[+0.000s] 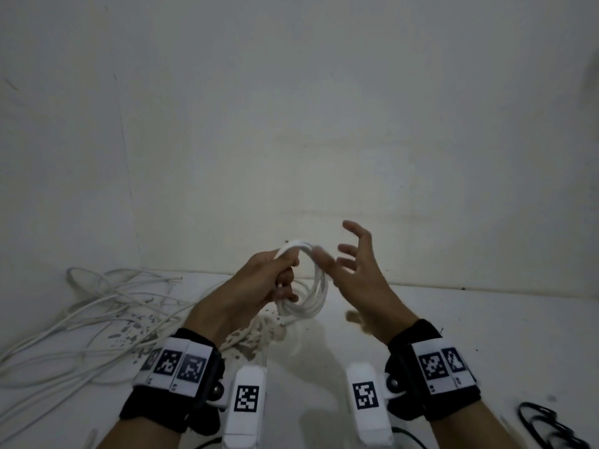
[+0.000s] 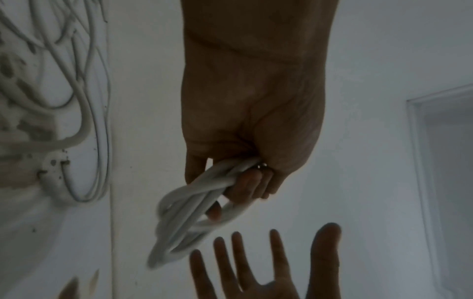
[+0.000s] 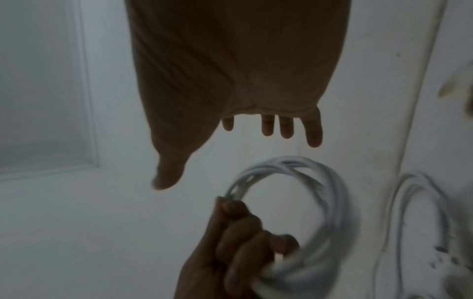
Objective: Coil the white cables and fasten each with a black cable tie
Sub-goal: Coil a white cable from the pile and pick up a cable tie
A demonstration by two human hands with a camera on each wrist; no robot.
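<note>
At lower left I see loose white cables [image 1: 97,306] on the table [image 1: 453,335]. At centre my left hand [image 1: 259,283] grips the coiled cable [image 1: 311,286]; my right hand [image 1: 359,270] hangs spread-fingered beside it. Black ties [image 1: 547,422] lie lower right.

A white table [image 1: 453,335] carries the things, its far edge meeting a pale wall. Its surface is chipped and stained with brown patches below and just behind the left grip [image 1: 265,280]. A loose tangle of white cables [image 1: 97,312] lies on the table well to the left of that grip, with strands running toward the near left edge. Black cable ties [image 1: 547,422] lie in a small heap on the table, near the front edge, well to the right of and behind the right grip [image 1: 359,264].
</note>
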